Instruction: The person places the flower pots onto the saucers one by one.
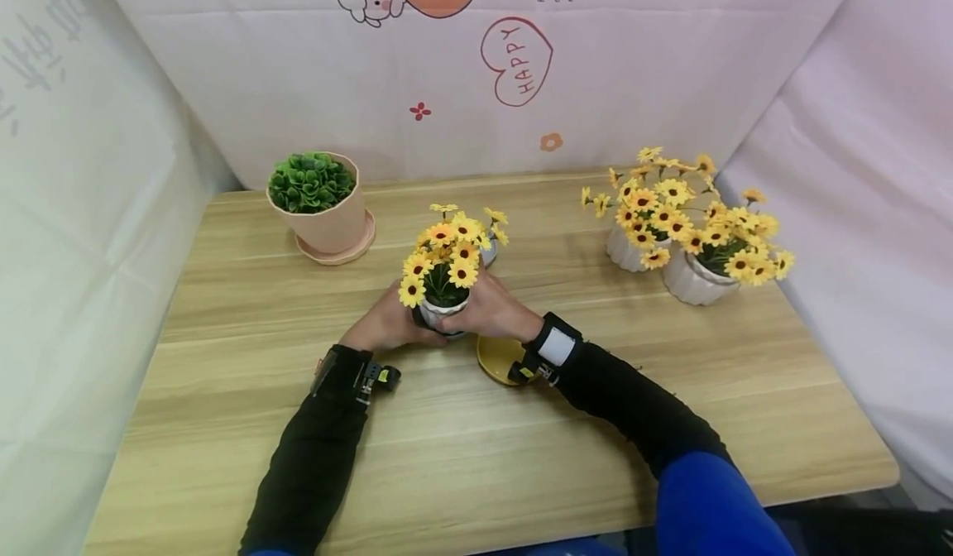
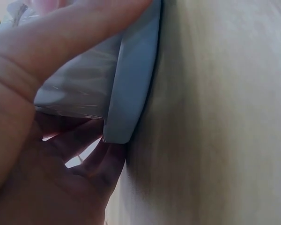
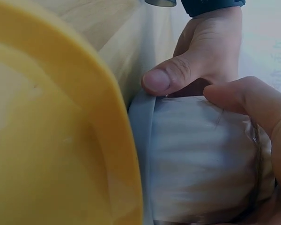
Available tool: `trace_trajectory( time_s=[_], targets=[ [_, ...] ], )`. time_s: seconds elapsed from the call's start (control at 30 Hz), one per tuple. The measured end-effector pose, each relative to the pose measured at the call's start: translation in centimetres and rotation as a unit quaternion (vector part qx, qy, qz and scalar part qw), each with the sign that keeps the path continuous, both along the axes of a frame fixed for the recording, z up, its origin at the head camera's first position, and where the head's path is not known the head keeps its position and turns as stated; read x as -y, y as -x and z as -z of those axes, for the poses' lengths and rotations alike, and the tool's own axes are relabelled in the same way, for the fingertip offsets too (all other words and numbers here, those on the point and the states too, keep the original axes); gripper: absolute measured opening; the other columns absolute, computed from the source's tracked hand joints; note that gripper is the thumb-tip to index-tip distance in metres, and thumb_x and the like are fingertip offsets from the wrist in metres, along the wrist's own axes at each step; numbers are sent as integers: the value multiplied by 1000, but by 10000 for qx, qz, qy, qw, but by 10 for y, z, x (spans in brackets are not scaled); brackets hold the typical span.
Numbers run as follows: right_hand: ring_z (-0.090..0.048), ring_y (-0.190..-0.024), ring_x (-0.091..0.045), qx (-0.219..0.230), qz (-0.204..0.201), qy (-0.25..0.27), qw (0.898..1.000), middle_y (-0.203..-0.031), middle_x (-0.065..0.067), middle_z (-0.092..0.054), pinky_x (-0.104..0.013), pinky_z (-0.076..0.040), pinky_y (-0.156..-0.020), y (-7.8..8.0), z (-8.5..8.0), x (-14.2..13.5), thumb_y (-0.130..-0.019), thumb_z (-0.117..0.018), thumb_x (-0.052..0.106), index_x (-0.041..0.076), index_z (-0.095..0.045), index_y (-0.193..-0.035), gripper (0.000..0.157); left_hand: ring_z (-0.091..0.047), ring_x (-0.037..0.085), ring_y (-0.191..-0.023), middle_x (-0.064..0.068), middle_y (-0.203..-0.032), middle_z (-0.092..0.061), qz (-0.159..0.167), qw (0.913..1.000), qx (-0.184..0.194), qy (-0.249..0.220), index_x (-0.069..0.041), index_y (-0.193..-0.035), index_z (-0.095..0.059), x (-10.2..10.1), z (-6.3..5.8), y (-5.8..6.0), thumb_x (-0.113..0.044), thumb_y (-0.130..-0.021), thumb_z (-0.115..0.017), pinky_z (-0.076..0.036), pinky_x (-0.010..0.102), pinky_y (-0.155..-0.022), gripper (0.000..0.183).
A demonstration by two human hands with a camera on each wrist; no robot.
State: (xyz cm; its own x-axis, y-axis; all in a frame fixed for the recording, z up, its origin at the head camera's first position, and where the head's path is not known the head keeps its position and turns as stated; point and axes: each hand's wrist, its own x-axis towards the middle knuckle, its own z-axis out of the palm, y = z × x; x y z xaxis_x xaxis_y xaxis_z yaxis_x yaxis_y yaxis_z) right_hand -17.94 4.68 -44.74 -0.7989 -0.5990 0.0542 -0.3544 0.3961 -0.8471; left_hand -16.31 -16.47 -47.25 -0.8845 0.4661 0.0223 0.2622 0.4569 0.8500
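A white ribbed pot of yellow daisies [image 1: 443, 268] stands upright between my two hands, seated on a grey-blue saucer [image 2: 136, 79]. With thumb over the rim and fingers behind, my left hand [image 1: 390, 320] pinches the saucer low over the table. My right hand [image 1: 495, 308] grips the pot, its thumb pressed to the white side [image 3: 196, 150] in the right wrist view. That hand's other fingers are mostly hidden. A yellow saucer [image 1: 497, 366] lies on the table below my right wrist, partly covered by it.
Two more daisy pots, one farther back [image 1: 629, 250] and one nearer [image 1: 698, 281], stand at the back right of the wooden table [image 1: 447, 457]. A pink pot [image 1: 331, 225] with a green plant stands on its saucer at the back left. Another grey-blue edge [image 1: 489, 254] shows behind the held flowers.
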Motion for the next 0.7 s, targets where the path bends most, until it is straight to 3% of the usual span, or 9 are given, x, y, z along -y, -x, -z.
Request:
trace_trajectory(
  time_s=[0.23,0.37,0.47,0.5,0.63,0.7],
  targets=[
    [-56,-137,-20,7,-117,-335,9994,-145,-2,-60,-44,-42,-123,-2,-2,-3,-78,-94,18,17,-52,-148,82,-53,28,-141,10,-151,-57,10,10000,81,52,-11,-155,-45,2,-1,-1,-10,-60,-104,-36,46,-127,111],
    [-51,-145,-22,-46,-289,-349,9990,-154,-2,-54,-44,-37,-128,-5,-2,-8,-79,-94,20,18,-45,-155,91,-51,28,-144,10,-154,-55,171,9998,-103,63,-12,-158,-42,6,-7,-3,-9,-64,-102,-35,48,-128,112],
    [-40,-154,-24,-222,-397,-457,9979,-164,-3,-44,-46,-29,-132,-8,-5,-13,-80,-94,20,20,-35,-162,101,-49,31,-146,11,-156,-53,130,9988,-307,356,-12,-160,-39,9,-17,-6,-12,-70,-99,-34,51,-128,108],
    [-37,-156,-25,-302,-412,-550,9972,-166,-4,-40,-47,-27,-132,-10,-6,-15,-81,-93,21,20,-33,-163,102,-48,33,-146,13,-154,-52,21,9982,-276,523,-10,-159,-38,11,-23,-8,-14,-72,-98,-35,53,-127,106],
    [-27,-161,-27,-664,-426,-1046,9914,-174,-6,-26,-47,-23,-134,-15,-11,-20,-85,-91,25,21,-23,-168,108,-24,46,-159,30,-169,-26,-526,9921,244,1112,1,-167,-10,14,-44,-19,-24,-80,-93,-24,62,-130,122],
    [-25,-162,-27,-766,-382,-1267,9882,-175,-7,-24,-47,-23,-134,-17,-12,-21,-87,-89,28,22,-20,-169,108,-20,46,-159,29,-170,-22,-513,9931,176,1040,0,-167,-7,12,-48,-20,-23,-80,-92,-19,64,-131,124]
  ],
)
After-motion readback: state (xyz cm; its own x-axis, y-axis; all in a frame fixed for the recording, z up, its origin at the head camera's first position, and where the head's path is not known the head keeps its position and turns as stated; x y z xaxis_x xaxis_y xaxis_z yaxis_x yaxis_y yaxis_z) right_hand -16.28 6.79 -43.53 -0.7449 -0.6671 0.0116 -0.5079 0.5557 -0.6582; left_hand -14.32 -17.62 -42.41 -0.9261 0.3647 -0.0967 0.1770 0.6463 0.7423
